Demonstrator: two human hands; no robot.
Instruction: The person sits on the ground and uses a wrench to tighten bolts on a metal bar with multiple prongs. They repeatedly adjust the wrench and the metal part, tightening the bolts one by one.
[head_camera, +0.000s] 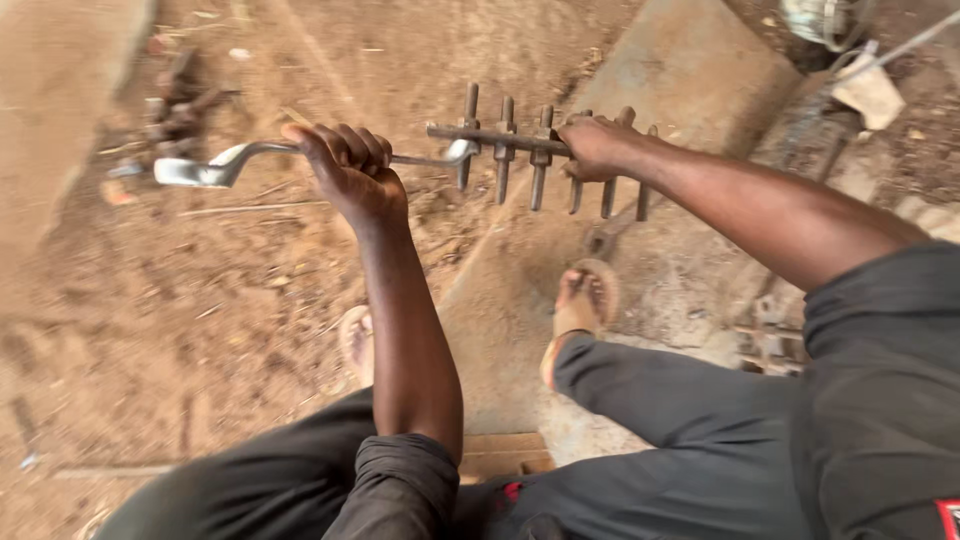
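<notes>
Dark trousers (690, 430) and a rolled sleeve (405, 480) fill the foreground at six o'clock, and two sandalled feet (580, 305) are planted on the dusty ground (150, 300). Up at eleven o'clock the left hand (348, 165) is wrapped tight around the shaft of a long ring spanner (215, 165), its far end lying out at ten o'clock and its working end set against the rusty bar of bolts (505, 140) at twelve. That bar, studded with a row of upright bolts, is gripped firmly by the right hand (598, 148) at one o'clock and held in the air above a concrete slab (690, 70). A bolt at the bar's left end is judged to be under turning; next, a steady counter-hold from the right hand and a clean swing on the spanner are called for.
</notes>
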